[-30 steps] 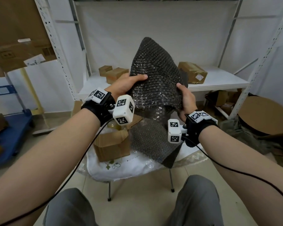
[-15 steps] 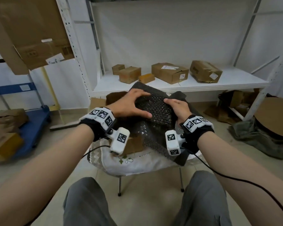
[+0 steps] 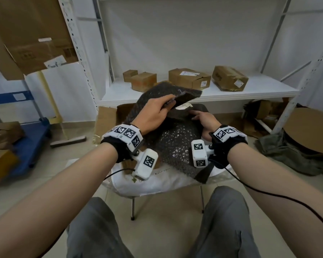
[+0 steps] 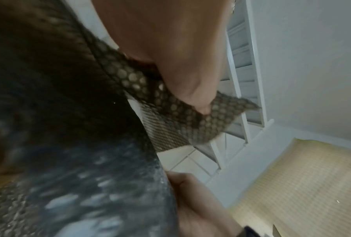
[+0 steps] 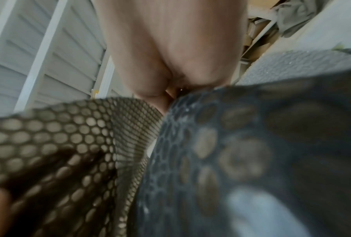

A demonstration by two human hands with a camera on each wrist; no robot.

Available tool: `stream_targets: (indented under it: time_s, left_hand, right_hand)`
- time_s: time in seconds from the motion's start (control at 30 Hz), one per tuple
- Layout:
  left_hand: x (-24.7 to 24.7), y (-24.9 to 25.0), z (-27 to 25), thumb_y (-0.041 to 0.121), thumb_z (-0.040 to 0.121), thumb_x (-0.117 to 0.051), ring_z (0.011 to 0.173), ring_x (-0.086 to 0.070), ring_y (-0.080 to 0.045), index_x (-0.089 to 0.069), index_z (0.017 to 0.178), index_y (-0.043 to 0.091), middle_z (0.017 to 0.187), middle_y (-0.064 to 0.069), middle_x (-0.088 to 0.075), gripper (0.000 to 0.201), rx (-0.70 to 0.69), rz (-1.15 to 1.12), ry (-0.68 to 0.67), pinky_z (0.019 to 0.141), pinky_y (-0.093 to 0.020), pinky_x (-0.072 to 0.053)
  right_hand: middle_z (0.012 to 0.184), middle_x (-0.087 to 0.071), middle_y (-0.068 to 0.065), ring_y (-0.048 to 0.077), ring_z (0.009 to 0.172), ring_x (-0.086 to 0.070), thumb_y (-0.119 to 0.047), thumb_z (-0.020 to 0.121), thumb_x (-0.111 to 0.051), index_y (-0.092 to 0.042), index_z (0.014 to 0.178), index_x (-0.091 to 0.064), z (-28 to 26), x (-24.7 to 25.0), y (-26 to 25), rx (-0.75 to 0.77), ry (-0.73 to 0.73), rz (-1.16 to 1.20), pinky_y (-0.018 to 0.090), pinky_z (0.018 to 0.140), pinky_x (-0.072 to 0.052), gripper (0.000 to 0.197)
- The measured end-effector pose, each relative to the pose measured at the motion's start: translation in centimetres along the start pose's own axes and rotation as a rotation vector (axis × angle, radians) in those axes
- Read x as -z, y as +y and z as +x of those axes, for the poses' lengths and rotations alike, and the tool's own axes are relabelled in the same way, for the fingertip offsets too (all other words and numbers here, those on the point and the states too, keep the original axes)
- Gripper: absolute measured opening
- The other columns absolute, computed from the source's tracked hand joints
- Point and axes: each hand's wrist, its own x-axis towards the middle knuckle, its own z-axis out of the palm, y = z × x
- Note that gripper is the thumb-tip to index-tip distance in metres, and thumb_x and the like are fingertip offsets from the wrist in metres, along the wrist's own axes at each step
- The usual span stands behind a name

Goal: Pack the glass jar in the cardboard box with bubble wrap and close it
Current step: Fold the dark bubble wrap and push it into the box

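A dark bubble wrap sheet (image 3: pixel 175 144) lies bunched over the chair seat. My left hand (image 3: pixel 168 105) pinches one corner flap of it and holds that flap raised; the thumb (image 4: pixel 199 99) presses on top of the flap. My right hand (image 3: pixel 199 118) grips a fold of the wrap just right of the flap, fingers curled over it. Something white (image 3: pixel 183 107) shows in the gap under the raised flap. A sliver of the small cardboard box (image 3: pixel 158 165) shows behind my left wrist camera. The glass jar is hidden.
The chair has a white cushion (image 3: pixel 157 183) and thin metal legs. An open cardboard carton (image 3: pixel 108 120) stands behind it on the left. A white shelf (image 3: pixel 250 90) beyond holds several boxes. A blue cart (image 3: pixel 32 133) is at the left, cloth and a round board at the right.
The bubble wrap, held up in front of me a second ago, has come down onto the chair. My left hand has shifted from pressing on it to lifting a corner flap.
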Motion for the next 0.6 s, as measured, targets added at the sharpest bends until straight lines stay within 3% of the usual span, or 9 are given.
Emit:
stream_targets:
  time_s: [0.1, 0.2, 0.27, 0.33, 0.43, 0.53, 0.6]
  left_hand:
    - [-0.8, 0.2, -0.6, 0.020, 0.103, -0.047, 0.106, -0.061, -0.012, -0.064, 0.126, 0.012, 0.119, -0.002, -0.069, 0.029, -0.163, 0.042, -0.165, 0.092, -0.022, -0.044]
    - [-1.6, -0.4, -0.8, 0.023, 0.104, -0.046, 0.103, -0.063, -0.013, -0.065, 0.124, 0.016, 0.116, 0.000, -0.070, 0.028, -0.155, 0.133, -0.352, 0.090, -0.029, -0.047]
    - [-1.9, -0.8, -0.8, 0.023, 0.104, -0.046, 0.103, -0.063, -0.016, -0.065, 0.122, 0.016, 0.115, 0.000, -0.070, 0.027, -0.138, 0.161, -0.420, 0.086, -0.029, -0.046]
    - [-2.0, -0.7, -0.8, 0.019, 0.103, -0.048, 0.103, -0.062, -0.016, -0.065, 0.122, 0.016, 0.115, 0.001, -0.070, 0.026, -0.139, 0.191, -0.457, 0.085, -0.028, -0.044]
    - [-2.2, -0.7, -0.6, 0.021, 0.099, -0.053, 0.110, -0.061, -0.013, -0.063, 0.129, 0.020, 0.123, 0.004, -0.068, 0.032, -0.144, 0.239, -0.545, 0.097, -0.032, -0.046]
    - [-1.7, -0.9, -0.3, 0.044, 0.088, -0.068, 0.128, -0.048, -0.005, -0.054, 0.139, 0.031, 0.144, 0.009, -0.053, 0.055, -0.134, 0.249, -0.594, 0.109, -0.028, -0.035]
    - [-0.4, -0.4, 0.2, 0.059, 0.083, -0.065, 0.126, -0.045, -0.006, -0.043, 0.144, 0.035, 0.150, 0.009, -0.044, 0.069, 0.037, 0.093, -0.554, 0.105, -0.028, -0.034]
  right_hand:
    - [0.126, -0.061, 0.026, 0.040, 0.113, -0.061, -0.001, 0.095, -0.046, -0.001, 0.128, -0.059, 0.3, 0.7, 0.6, -0.021, -0.048, 0.134, 0.049, 0.101, -0.049, 0.036]
    - [0.110, -0.067, 0.020, 0.033, 0.098, -0.064, -0.022, 0.097, -0.048, 0.000, 0.120, -0.060, -0.3, 0.9, 0.3, -0.012, -0.126, 0.335, 0.041, 0.082, -0.057, 0.034]
    - [0.108, -0.069, 0.017, 0.028, 0.101, -0.064, -0.048, 0.097, -0.040, -0.005, 0.115, -0.063, -0.8, 1.0, 0.0, 0.005, -0.170, 0.483, 0.038, 0.086, -0.054, 0.051]
    - [0.122, -0.066, 0.021, 0.030, 0.113, -0.063, -0.060, 0.096, -0.035, -0.006, 0.127, -0.058, -1.5, 1.0, -0.5, 0.000, -0.174, 0.523, 0.040, 0.092, -0.053, 0.066]
    - [0.113, -0.068, 0.020, 0.030, 0.094, -0.070, -0.028, 0.100, -0.048, -0.001, 0.130, -0.056, -1.2, 0.7, -0.3, -0.044, -0.133, 0.351, 0.041, 0.078, -0.059, 0.040]
    - [0.118, -0.067, 0.021, 0.036, 0.101, -0.067, -0.009, 0.097, -0.051, 0.003, 0.127, -0.056, 0.0, 1.0, 0.3, -0.090, 0.030, 0.162, 0.054, 0.092, -0.053, 0.033]
    - [0.118, -0.066, 0.020, 0.036, 0.102, -0.066, -0.006, 0.097, -0.049, 0.003, 0.122, -0.056, 0.0, 1.4, 0.2, -0.092, 0.046, 0.200, 0.052, 0.091, -0.053, 0.028]
